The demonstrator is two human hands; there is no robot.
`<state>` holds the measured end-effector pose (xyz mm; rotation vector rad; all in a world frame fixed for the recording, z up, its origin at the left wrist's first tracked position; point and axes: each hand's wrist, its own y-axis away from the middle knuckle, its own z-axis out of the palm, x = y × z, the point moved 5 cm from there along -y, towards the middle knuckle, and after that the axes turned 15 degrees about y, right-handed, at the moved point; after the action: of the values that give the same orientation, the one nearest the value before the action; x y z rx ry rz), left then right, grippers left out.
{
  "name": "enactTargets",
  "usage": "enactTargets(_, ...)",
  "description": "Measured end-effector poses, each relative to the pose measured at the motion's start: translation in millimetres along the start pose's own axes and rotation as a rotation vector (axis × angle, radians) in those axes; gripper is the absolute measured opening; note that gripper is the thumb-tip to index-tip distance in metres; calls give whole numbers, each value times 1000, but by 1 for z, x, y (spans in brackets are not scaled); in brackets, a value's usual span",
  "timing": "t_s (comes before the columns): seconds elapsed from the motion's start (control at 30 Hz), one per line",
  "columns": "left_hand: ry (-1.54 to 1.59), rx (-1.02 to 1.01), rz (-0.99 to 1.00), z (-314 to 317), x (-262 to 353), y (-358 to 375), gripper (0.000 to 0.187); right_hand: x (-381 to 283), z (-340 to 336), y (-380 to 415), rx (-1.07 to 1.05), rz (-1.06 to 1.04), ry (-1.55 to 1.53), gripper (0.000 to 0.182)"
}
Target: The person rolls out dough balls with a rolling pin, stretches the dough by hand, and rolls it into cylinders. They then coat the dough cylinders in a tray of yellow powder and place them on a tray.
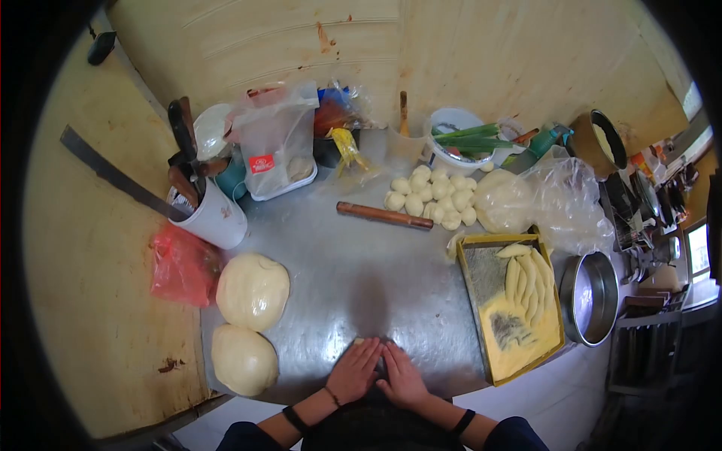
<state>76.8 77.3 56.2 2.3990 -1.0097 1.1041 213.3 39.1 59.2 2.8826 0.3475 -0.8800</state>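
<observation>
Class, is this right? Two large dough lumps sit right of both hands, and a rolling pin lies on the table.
Not quite: the head view shows the large dough lumps left of both hands; the rolling pin does lie on the table.

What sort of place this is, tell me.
Probably a small bakery or dough kitchen: two large dough mounds, a wooden rolling pin and small dough balls share the metal worktop.

Head-worn view, facing forward and down, near the table (pixel 406 278), dark-rimmed (probably a wide lens)

Dough mounds (pixel 253 292) and knives (pixel 124 179) show a kitchen.
</observation>
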Motion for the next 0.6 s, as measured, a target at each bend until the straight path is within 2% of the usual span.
enactTargets(0.03, -2, 1, 10, 13, -19, -19, 67, 6, 12, -13, 8, 2, 6, 77)
enactTargets(0.1, -122, 36, 25, 30, -46, -55, 64, 36, 34, -37, 156, 140, 244, 83)
enactTargets(0.17, -209, 39, -47, 2, -57, -116, 61, 63, 14, -100, 211, 185, 339, 81)
enactTargets(0.23, -273, 247, -111, -37, -64, -167, 61, 79, -18, -157, 314, 199, 406, 79)
enactTargets(0.27, -267, 237, -108, -32, -65, -167, 61, 84, -17, -157, 310, 211, 407, 79)
enactTargets(0.33, -165, 246, -87, -35, -69, -171, 62, 86, -19, -165, 299, 62, 414, 79)
enactTargets(0.4, 25, 12, 3, -2, -59, -115, 63, 72, 11, -102, 253, -78, 197, 79)
enactTargets(0.43, -24, -12, 3, 10, -44, -75, 66, 49, 6, -66, 67, -67, 211, 80)
enactTargets(0.47, 21, -51, -2, 29, -37, -32, 69, 38, 24, -22, -37, -59, 292, 84)
enactTargets(0.5, 88, -76, -33, 29, -15, -7, 69, 23, 24, 4, -94, -63, 206, 87)
enactTargets(0.57, 93, -132, -114, 34, -23, -10, 67, 30, 28, -1, -120, -34, 261, 81)
enactTargets(0.6, -54, -95, -109, 28, -30, -34, 66, 37, 20, -28, -78, -8, 310, 81)
